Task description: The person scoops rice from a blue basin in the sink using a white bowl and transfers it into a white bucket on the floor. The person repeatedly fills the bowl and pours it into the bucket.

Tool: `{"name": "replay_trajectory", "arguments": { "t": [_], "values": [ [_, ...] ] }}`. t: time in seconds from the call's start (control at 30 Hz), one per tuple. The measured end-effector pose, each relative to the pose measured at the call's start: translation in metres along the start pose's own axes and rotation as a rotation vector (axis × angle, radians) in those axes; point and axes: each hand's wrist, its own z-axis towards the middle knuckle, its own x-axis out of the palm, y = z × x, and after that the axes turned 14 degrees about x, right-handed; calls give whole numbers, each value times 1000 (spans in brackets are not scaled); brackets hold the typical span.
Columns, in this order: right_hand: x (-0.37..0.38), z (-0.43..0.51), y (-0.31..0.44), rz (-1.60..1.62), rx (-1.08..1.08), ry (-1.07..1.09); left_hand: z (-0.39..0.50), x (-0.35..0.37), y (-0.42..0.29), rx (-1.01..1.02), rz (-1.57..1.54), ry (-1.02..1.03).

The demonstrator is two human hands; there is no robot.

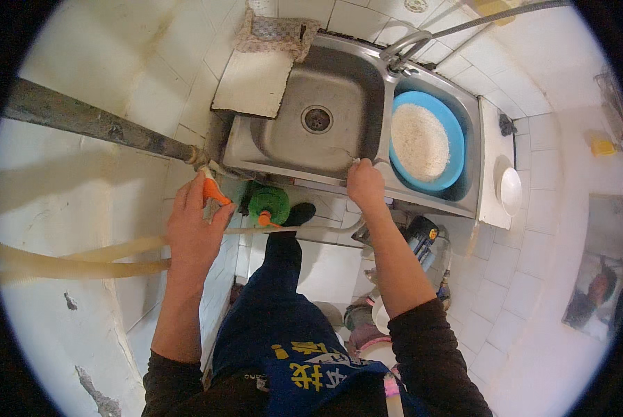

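My left hand (pixel 194 221) pinches an orange piece (pixel 215 190), likely plastic, between thumb and fingers beside the pipe's lower end. What the orange piece belongs to cannot be told. Over the front rim of the left sink bowl (pixel 301 148), my right hand (pixel 366 182) is closed on a small pale thing (pixel 356 161), mostly hidden by the fingers. A thin dark line shows in the bowl just beyond the fingertips. Below the rim, between my hands, stands a green bottle (pixel 269 203) with an orange pump top (pixel 264 218).
A blue basin (pixel 456 130) of rice-like white grains (pixel 419 143) fills the right bowl, near the faucet (pixel 394 57). A pale board (pixel 254 83) overlaps the left bowl's corner. A thick pipe (pixel 97 120) and yellowish hoses (pixel 82 266) run at left. A white bowl (pixel 510 192) sits right.
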Motion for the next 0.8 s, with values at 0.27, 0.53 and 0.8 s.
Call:
{"name": "replay_trajectory", "arguments": {
  "t": [0.27, 0.53, 0.8],
  "values": [
    [1, -2, 0, 62, 28, -37, -1, 8, 6, -97, -13, 24],
    [1, -2, 0, 156, 77, -23, -1, 10, 2, -91, 5, -38],
    [9, 1, 0, 271, 184, -36, -1, 12, 7, -10, 44, -92]
  ]
}}
